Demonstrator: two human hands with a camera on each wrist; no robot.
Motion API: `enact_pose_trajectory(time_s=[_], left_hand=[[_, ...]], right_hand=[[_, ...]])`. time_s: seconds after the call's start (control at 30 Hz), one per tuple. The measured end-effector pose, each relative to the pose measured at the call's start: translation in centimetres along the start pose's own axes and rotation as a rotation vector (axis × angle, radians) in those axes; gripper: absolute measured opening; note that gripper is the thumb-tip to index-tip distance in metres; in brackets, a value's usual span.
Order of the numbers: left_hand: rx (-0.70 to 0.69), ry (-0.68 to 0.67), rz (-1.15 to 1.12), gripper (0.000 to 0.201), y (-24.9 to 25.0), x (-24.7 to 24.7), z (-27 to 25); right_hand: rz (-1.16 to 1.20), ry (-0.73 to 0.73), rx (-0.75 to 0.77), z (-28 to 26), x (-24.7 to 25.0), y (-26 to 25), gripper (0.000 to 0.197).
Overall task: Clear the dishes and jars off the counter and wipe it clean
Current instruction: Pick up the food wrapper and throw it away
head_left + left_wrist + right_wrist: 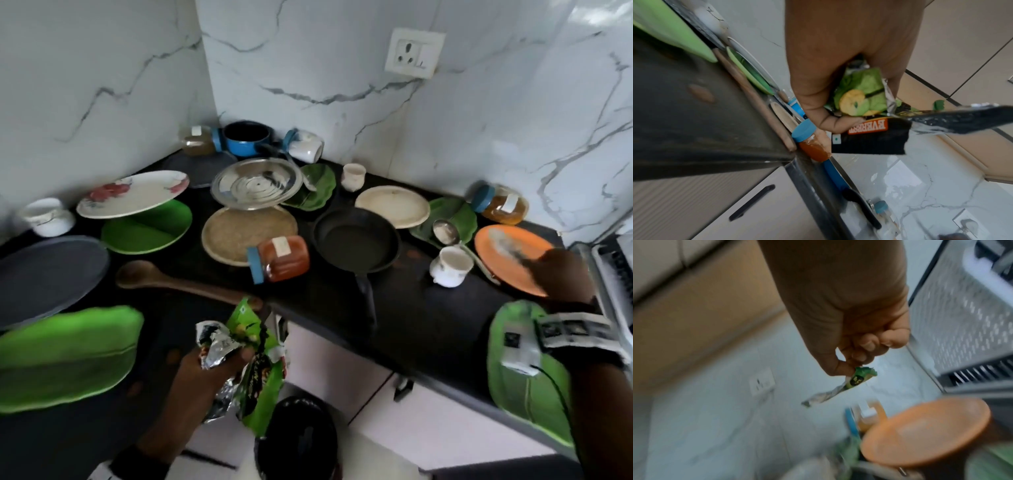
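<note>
Torn wrapper strip (pixel 840 387) in right hand (pixel 855 337) grip — above orange plate (pixel 925 430).

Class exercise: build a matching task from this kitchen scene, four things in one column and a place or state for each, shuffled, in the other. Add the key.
Things:
1. Red jar
2. Frying pan
3. Green packet
4. Steel plate

Places or states:
A. Gripped in the left hand
B. Propped on other plates
C. On its side, blue lid
D. Handle pointing off the counter edge

Pairs: 1-C, 2-D, 3-A, 4-B

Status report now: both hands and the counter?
Left hand grips crumpled green foil packets. Right hand pinches torn wrapper strip. Black counter not cleared.
</note>
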State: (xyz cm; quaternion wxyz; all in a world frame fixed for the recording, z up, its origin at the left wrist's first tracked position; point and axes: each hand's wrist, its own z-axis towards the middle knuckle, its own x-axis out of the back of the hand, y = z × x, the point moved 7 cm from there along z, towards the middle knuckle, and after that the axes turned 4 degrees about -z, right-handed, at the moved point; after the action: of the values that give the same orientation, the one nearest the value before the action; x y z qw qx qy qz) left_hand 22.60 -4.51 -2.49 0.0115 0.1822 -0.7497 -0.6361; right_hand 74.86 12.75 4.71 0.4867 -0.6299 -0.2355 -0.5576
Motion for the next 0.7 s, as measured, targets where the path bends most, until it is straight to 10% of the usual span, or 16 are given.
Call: enact_pose_trajectory(time_s=[0.1,0.17,0.37,0.57,0.7], left_hand=[[0.116,-0.017,-0.008,0.027,-3.6,1.5,-1.6],[0.22,-0.09,-0.001,0.043,-6.1,1.5,-2.8],[0.539,-0.319,0.108,0.06,-16.4,2.0,-4.2],[0.675,0.026,0.177,0.032,-26.6,4.5,-3.2],[0.696,0.135,0.242,0.059,-35.9,7.0,-2.0]], right_hand=[[0.279,0.159,0.042,-5.6,4.4,-1.2,0.066],[0.41,0.064,0.257,-11.1,4.5,-5.3,0.028],[0.325,-0.872,0.361,-26.5,-13.6,-11.3,0.027],[-0.01,-1.22,0.067,-32.3,-30.1,-5.6,0.018],[-0.067,-1.196,-0.082,-32.7,-37.0,-1.5,0.032]])
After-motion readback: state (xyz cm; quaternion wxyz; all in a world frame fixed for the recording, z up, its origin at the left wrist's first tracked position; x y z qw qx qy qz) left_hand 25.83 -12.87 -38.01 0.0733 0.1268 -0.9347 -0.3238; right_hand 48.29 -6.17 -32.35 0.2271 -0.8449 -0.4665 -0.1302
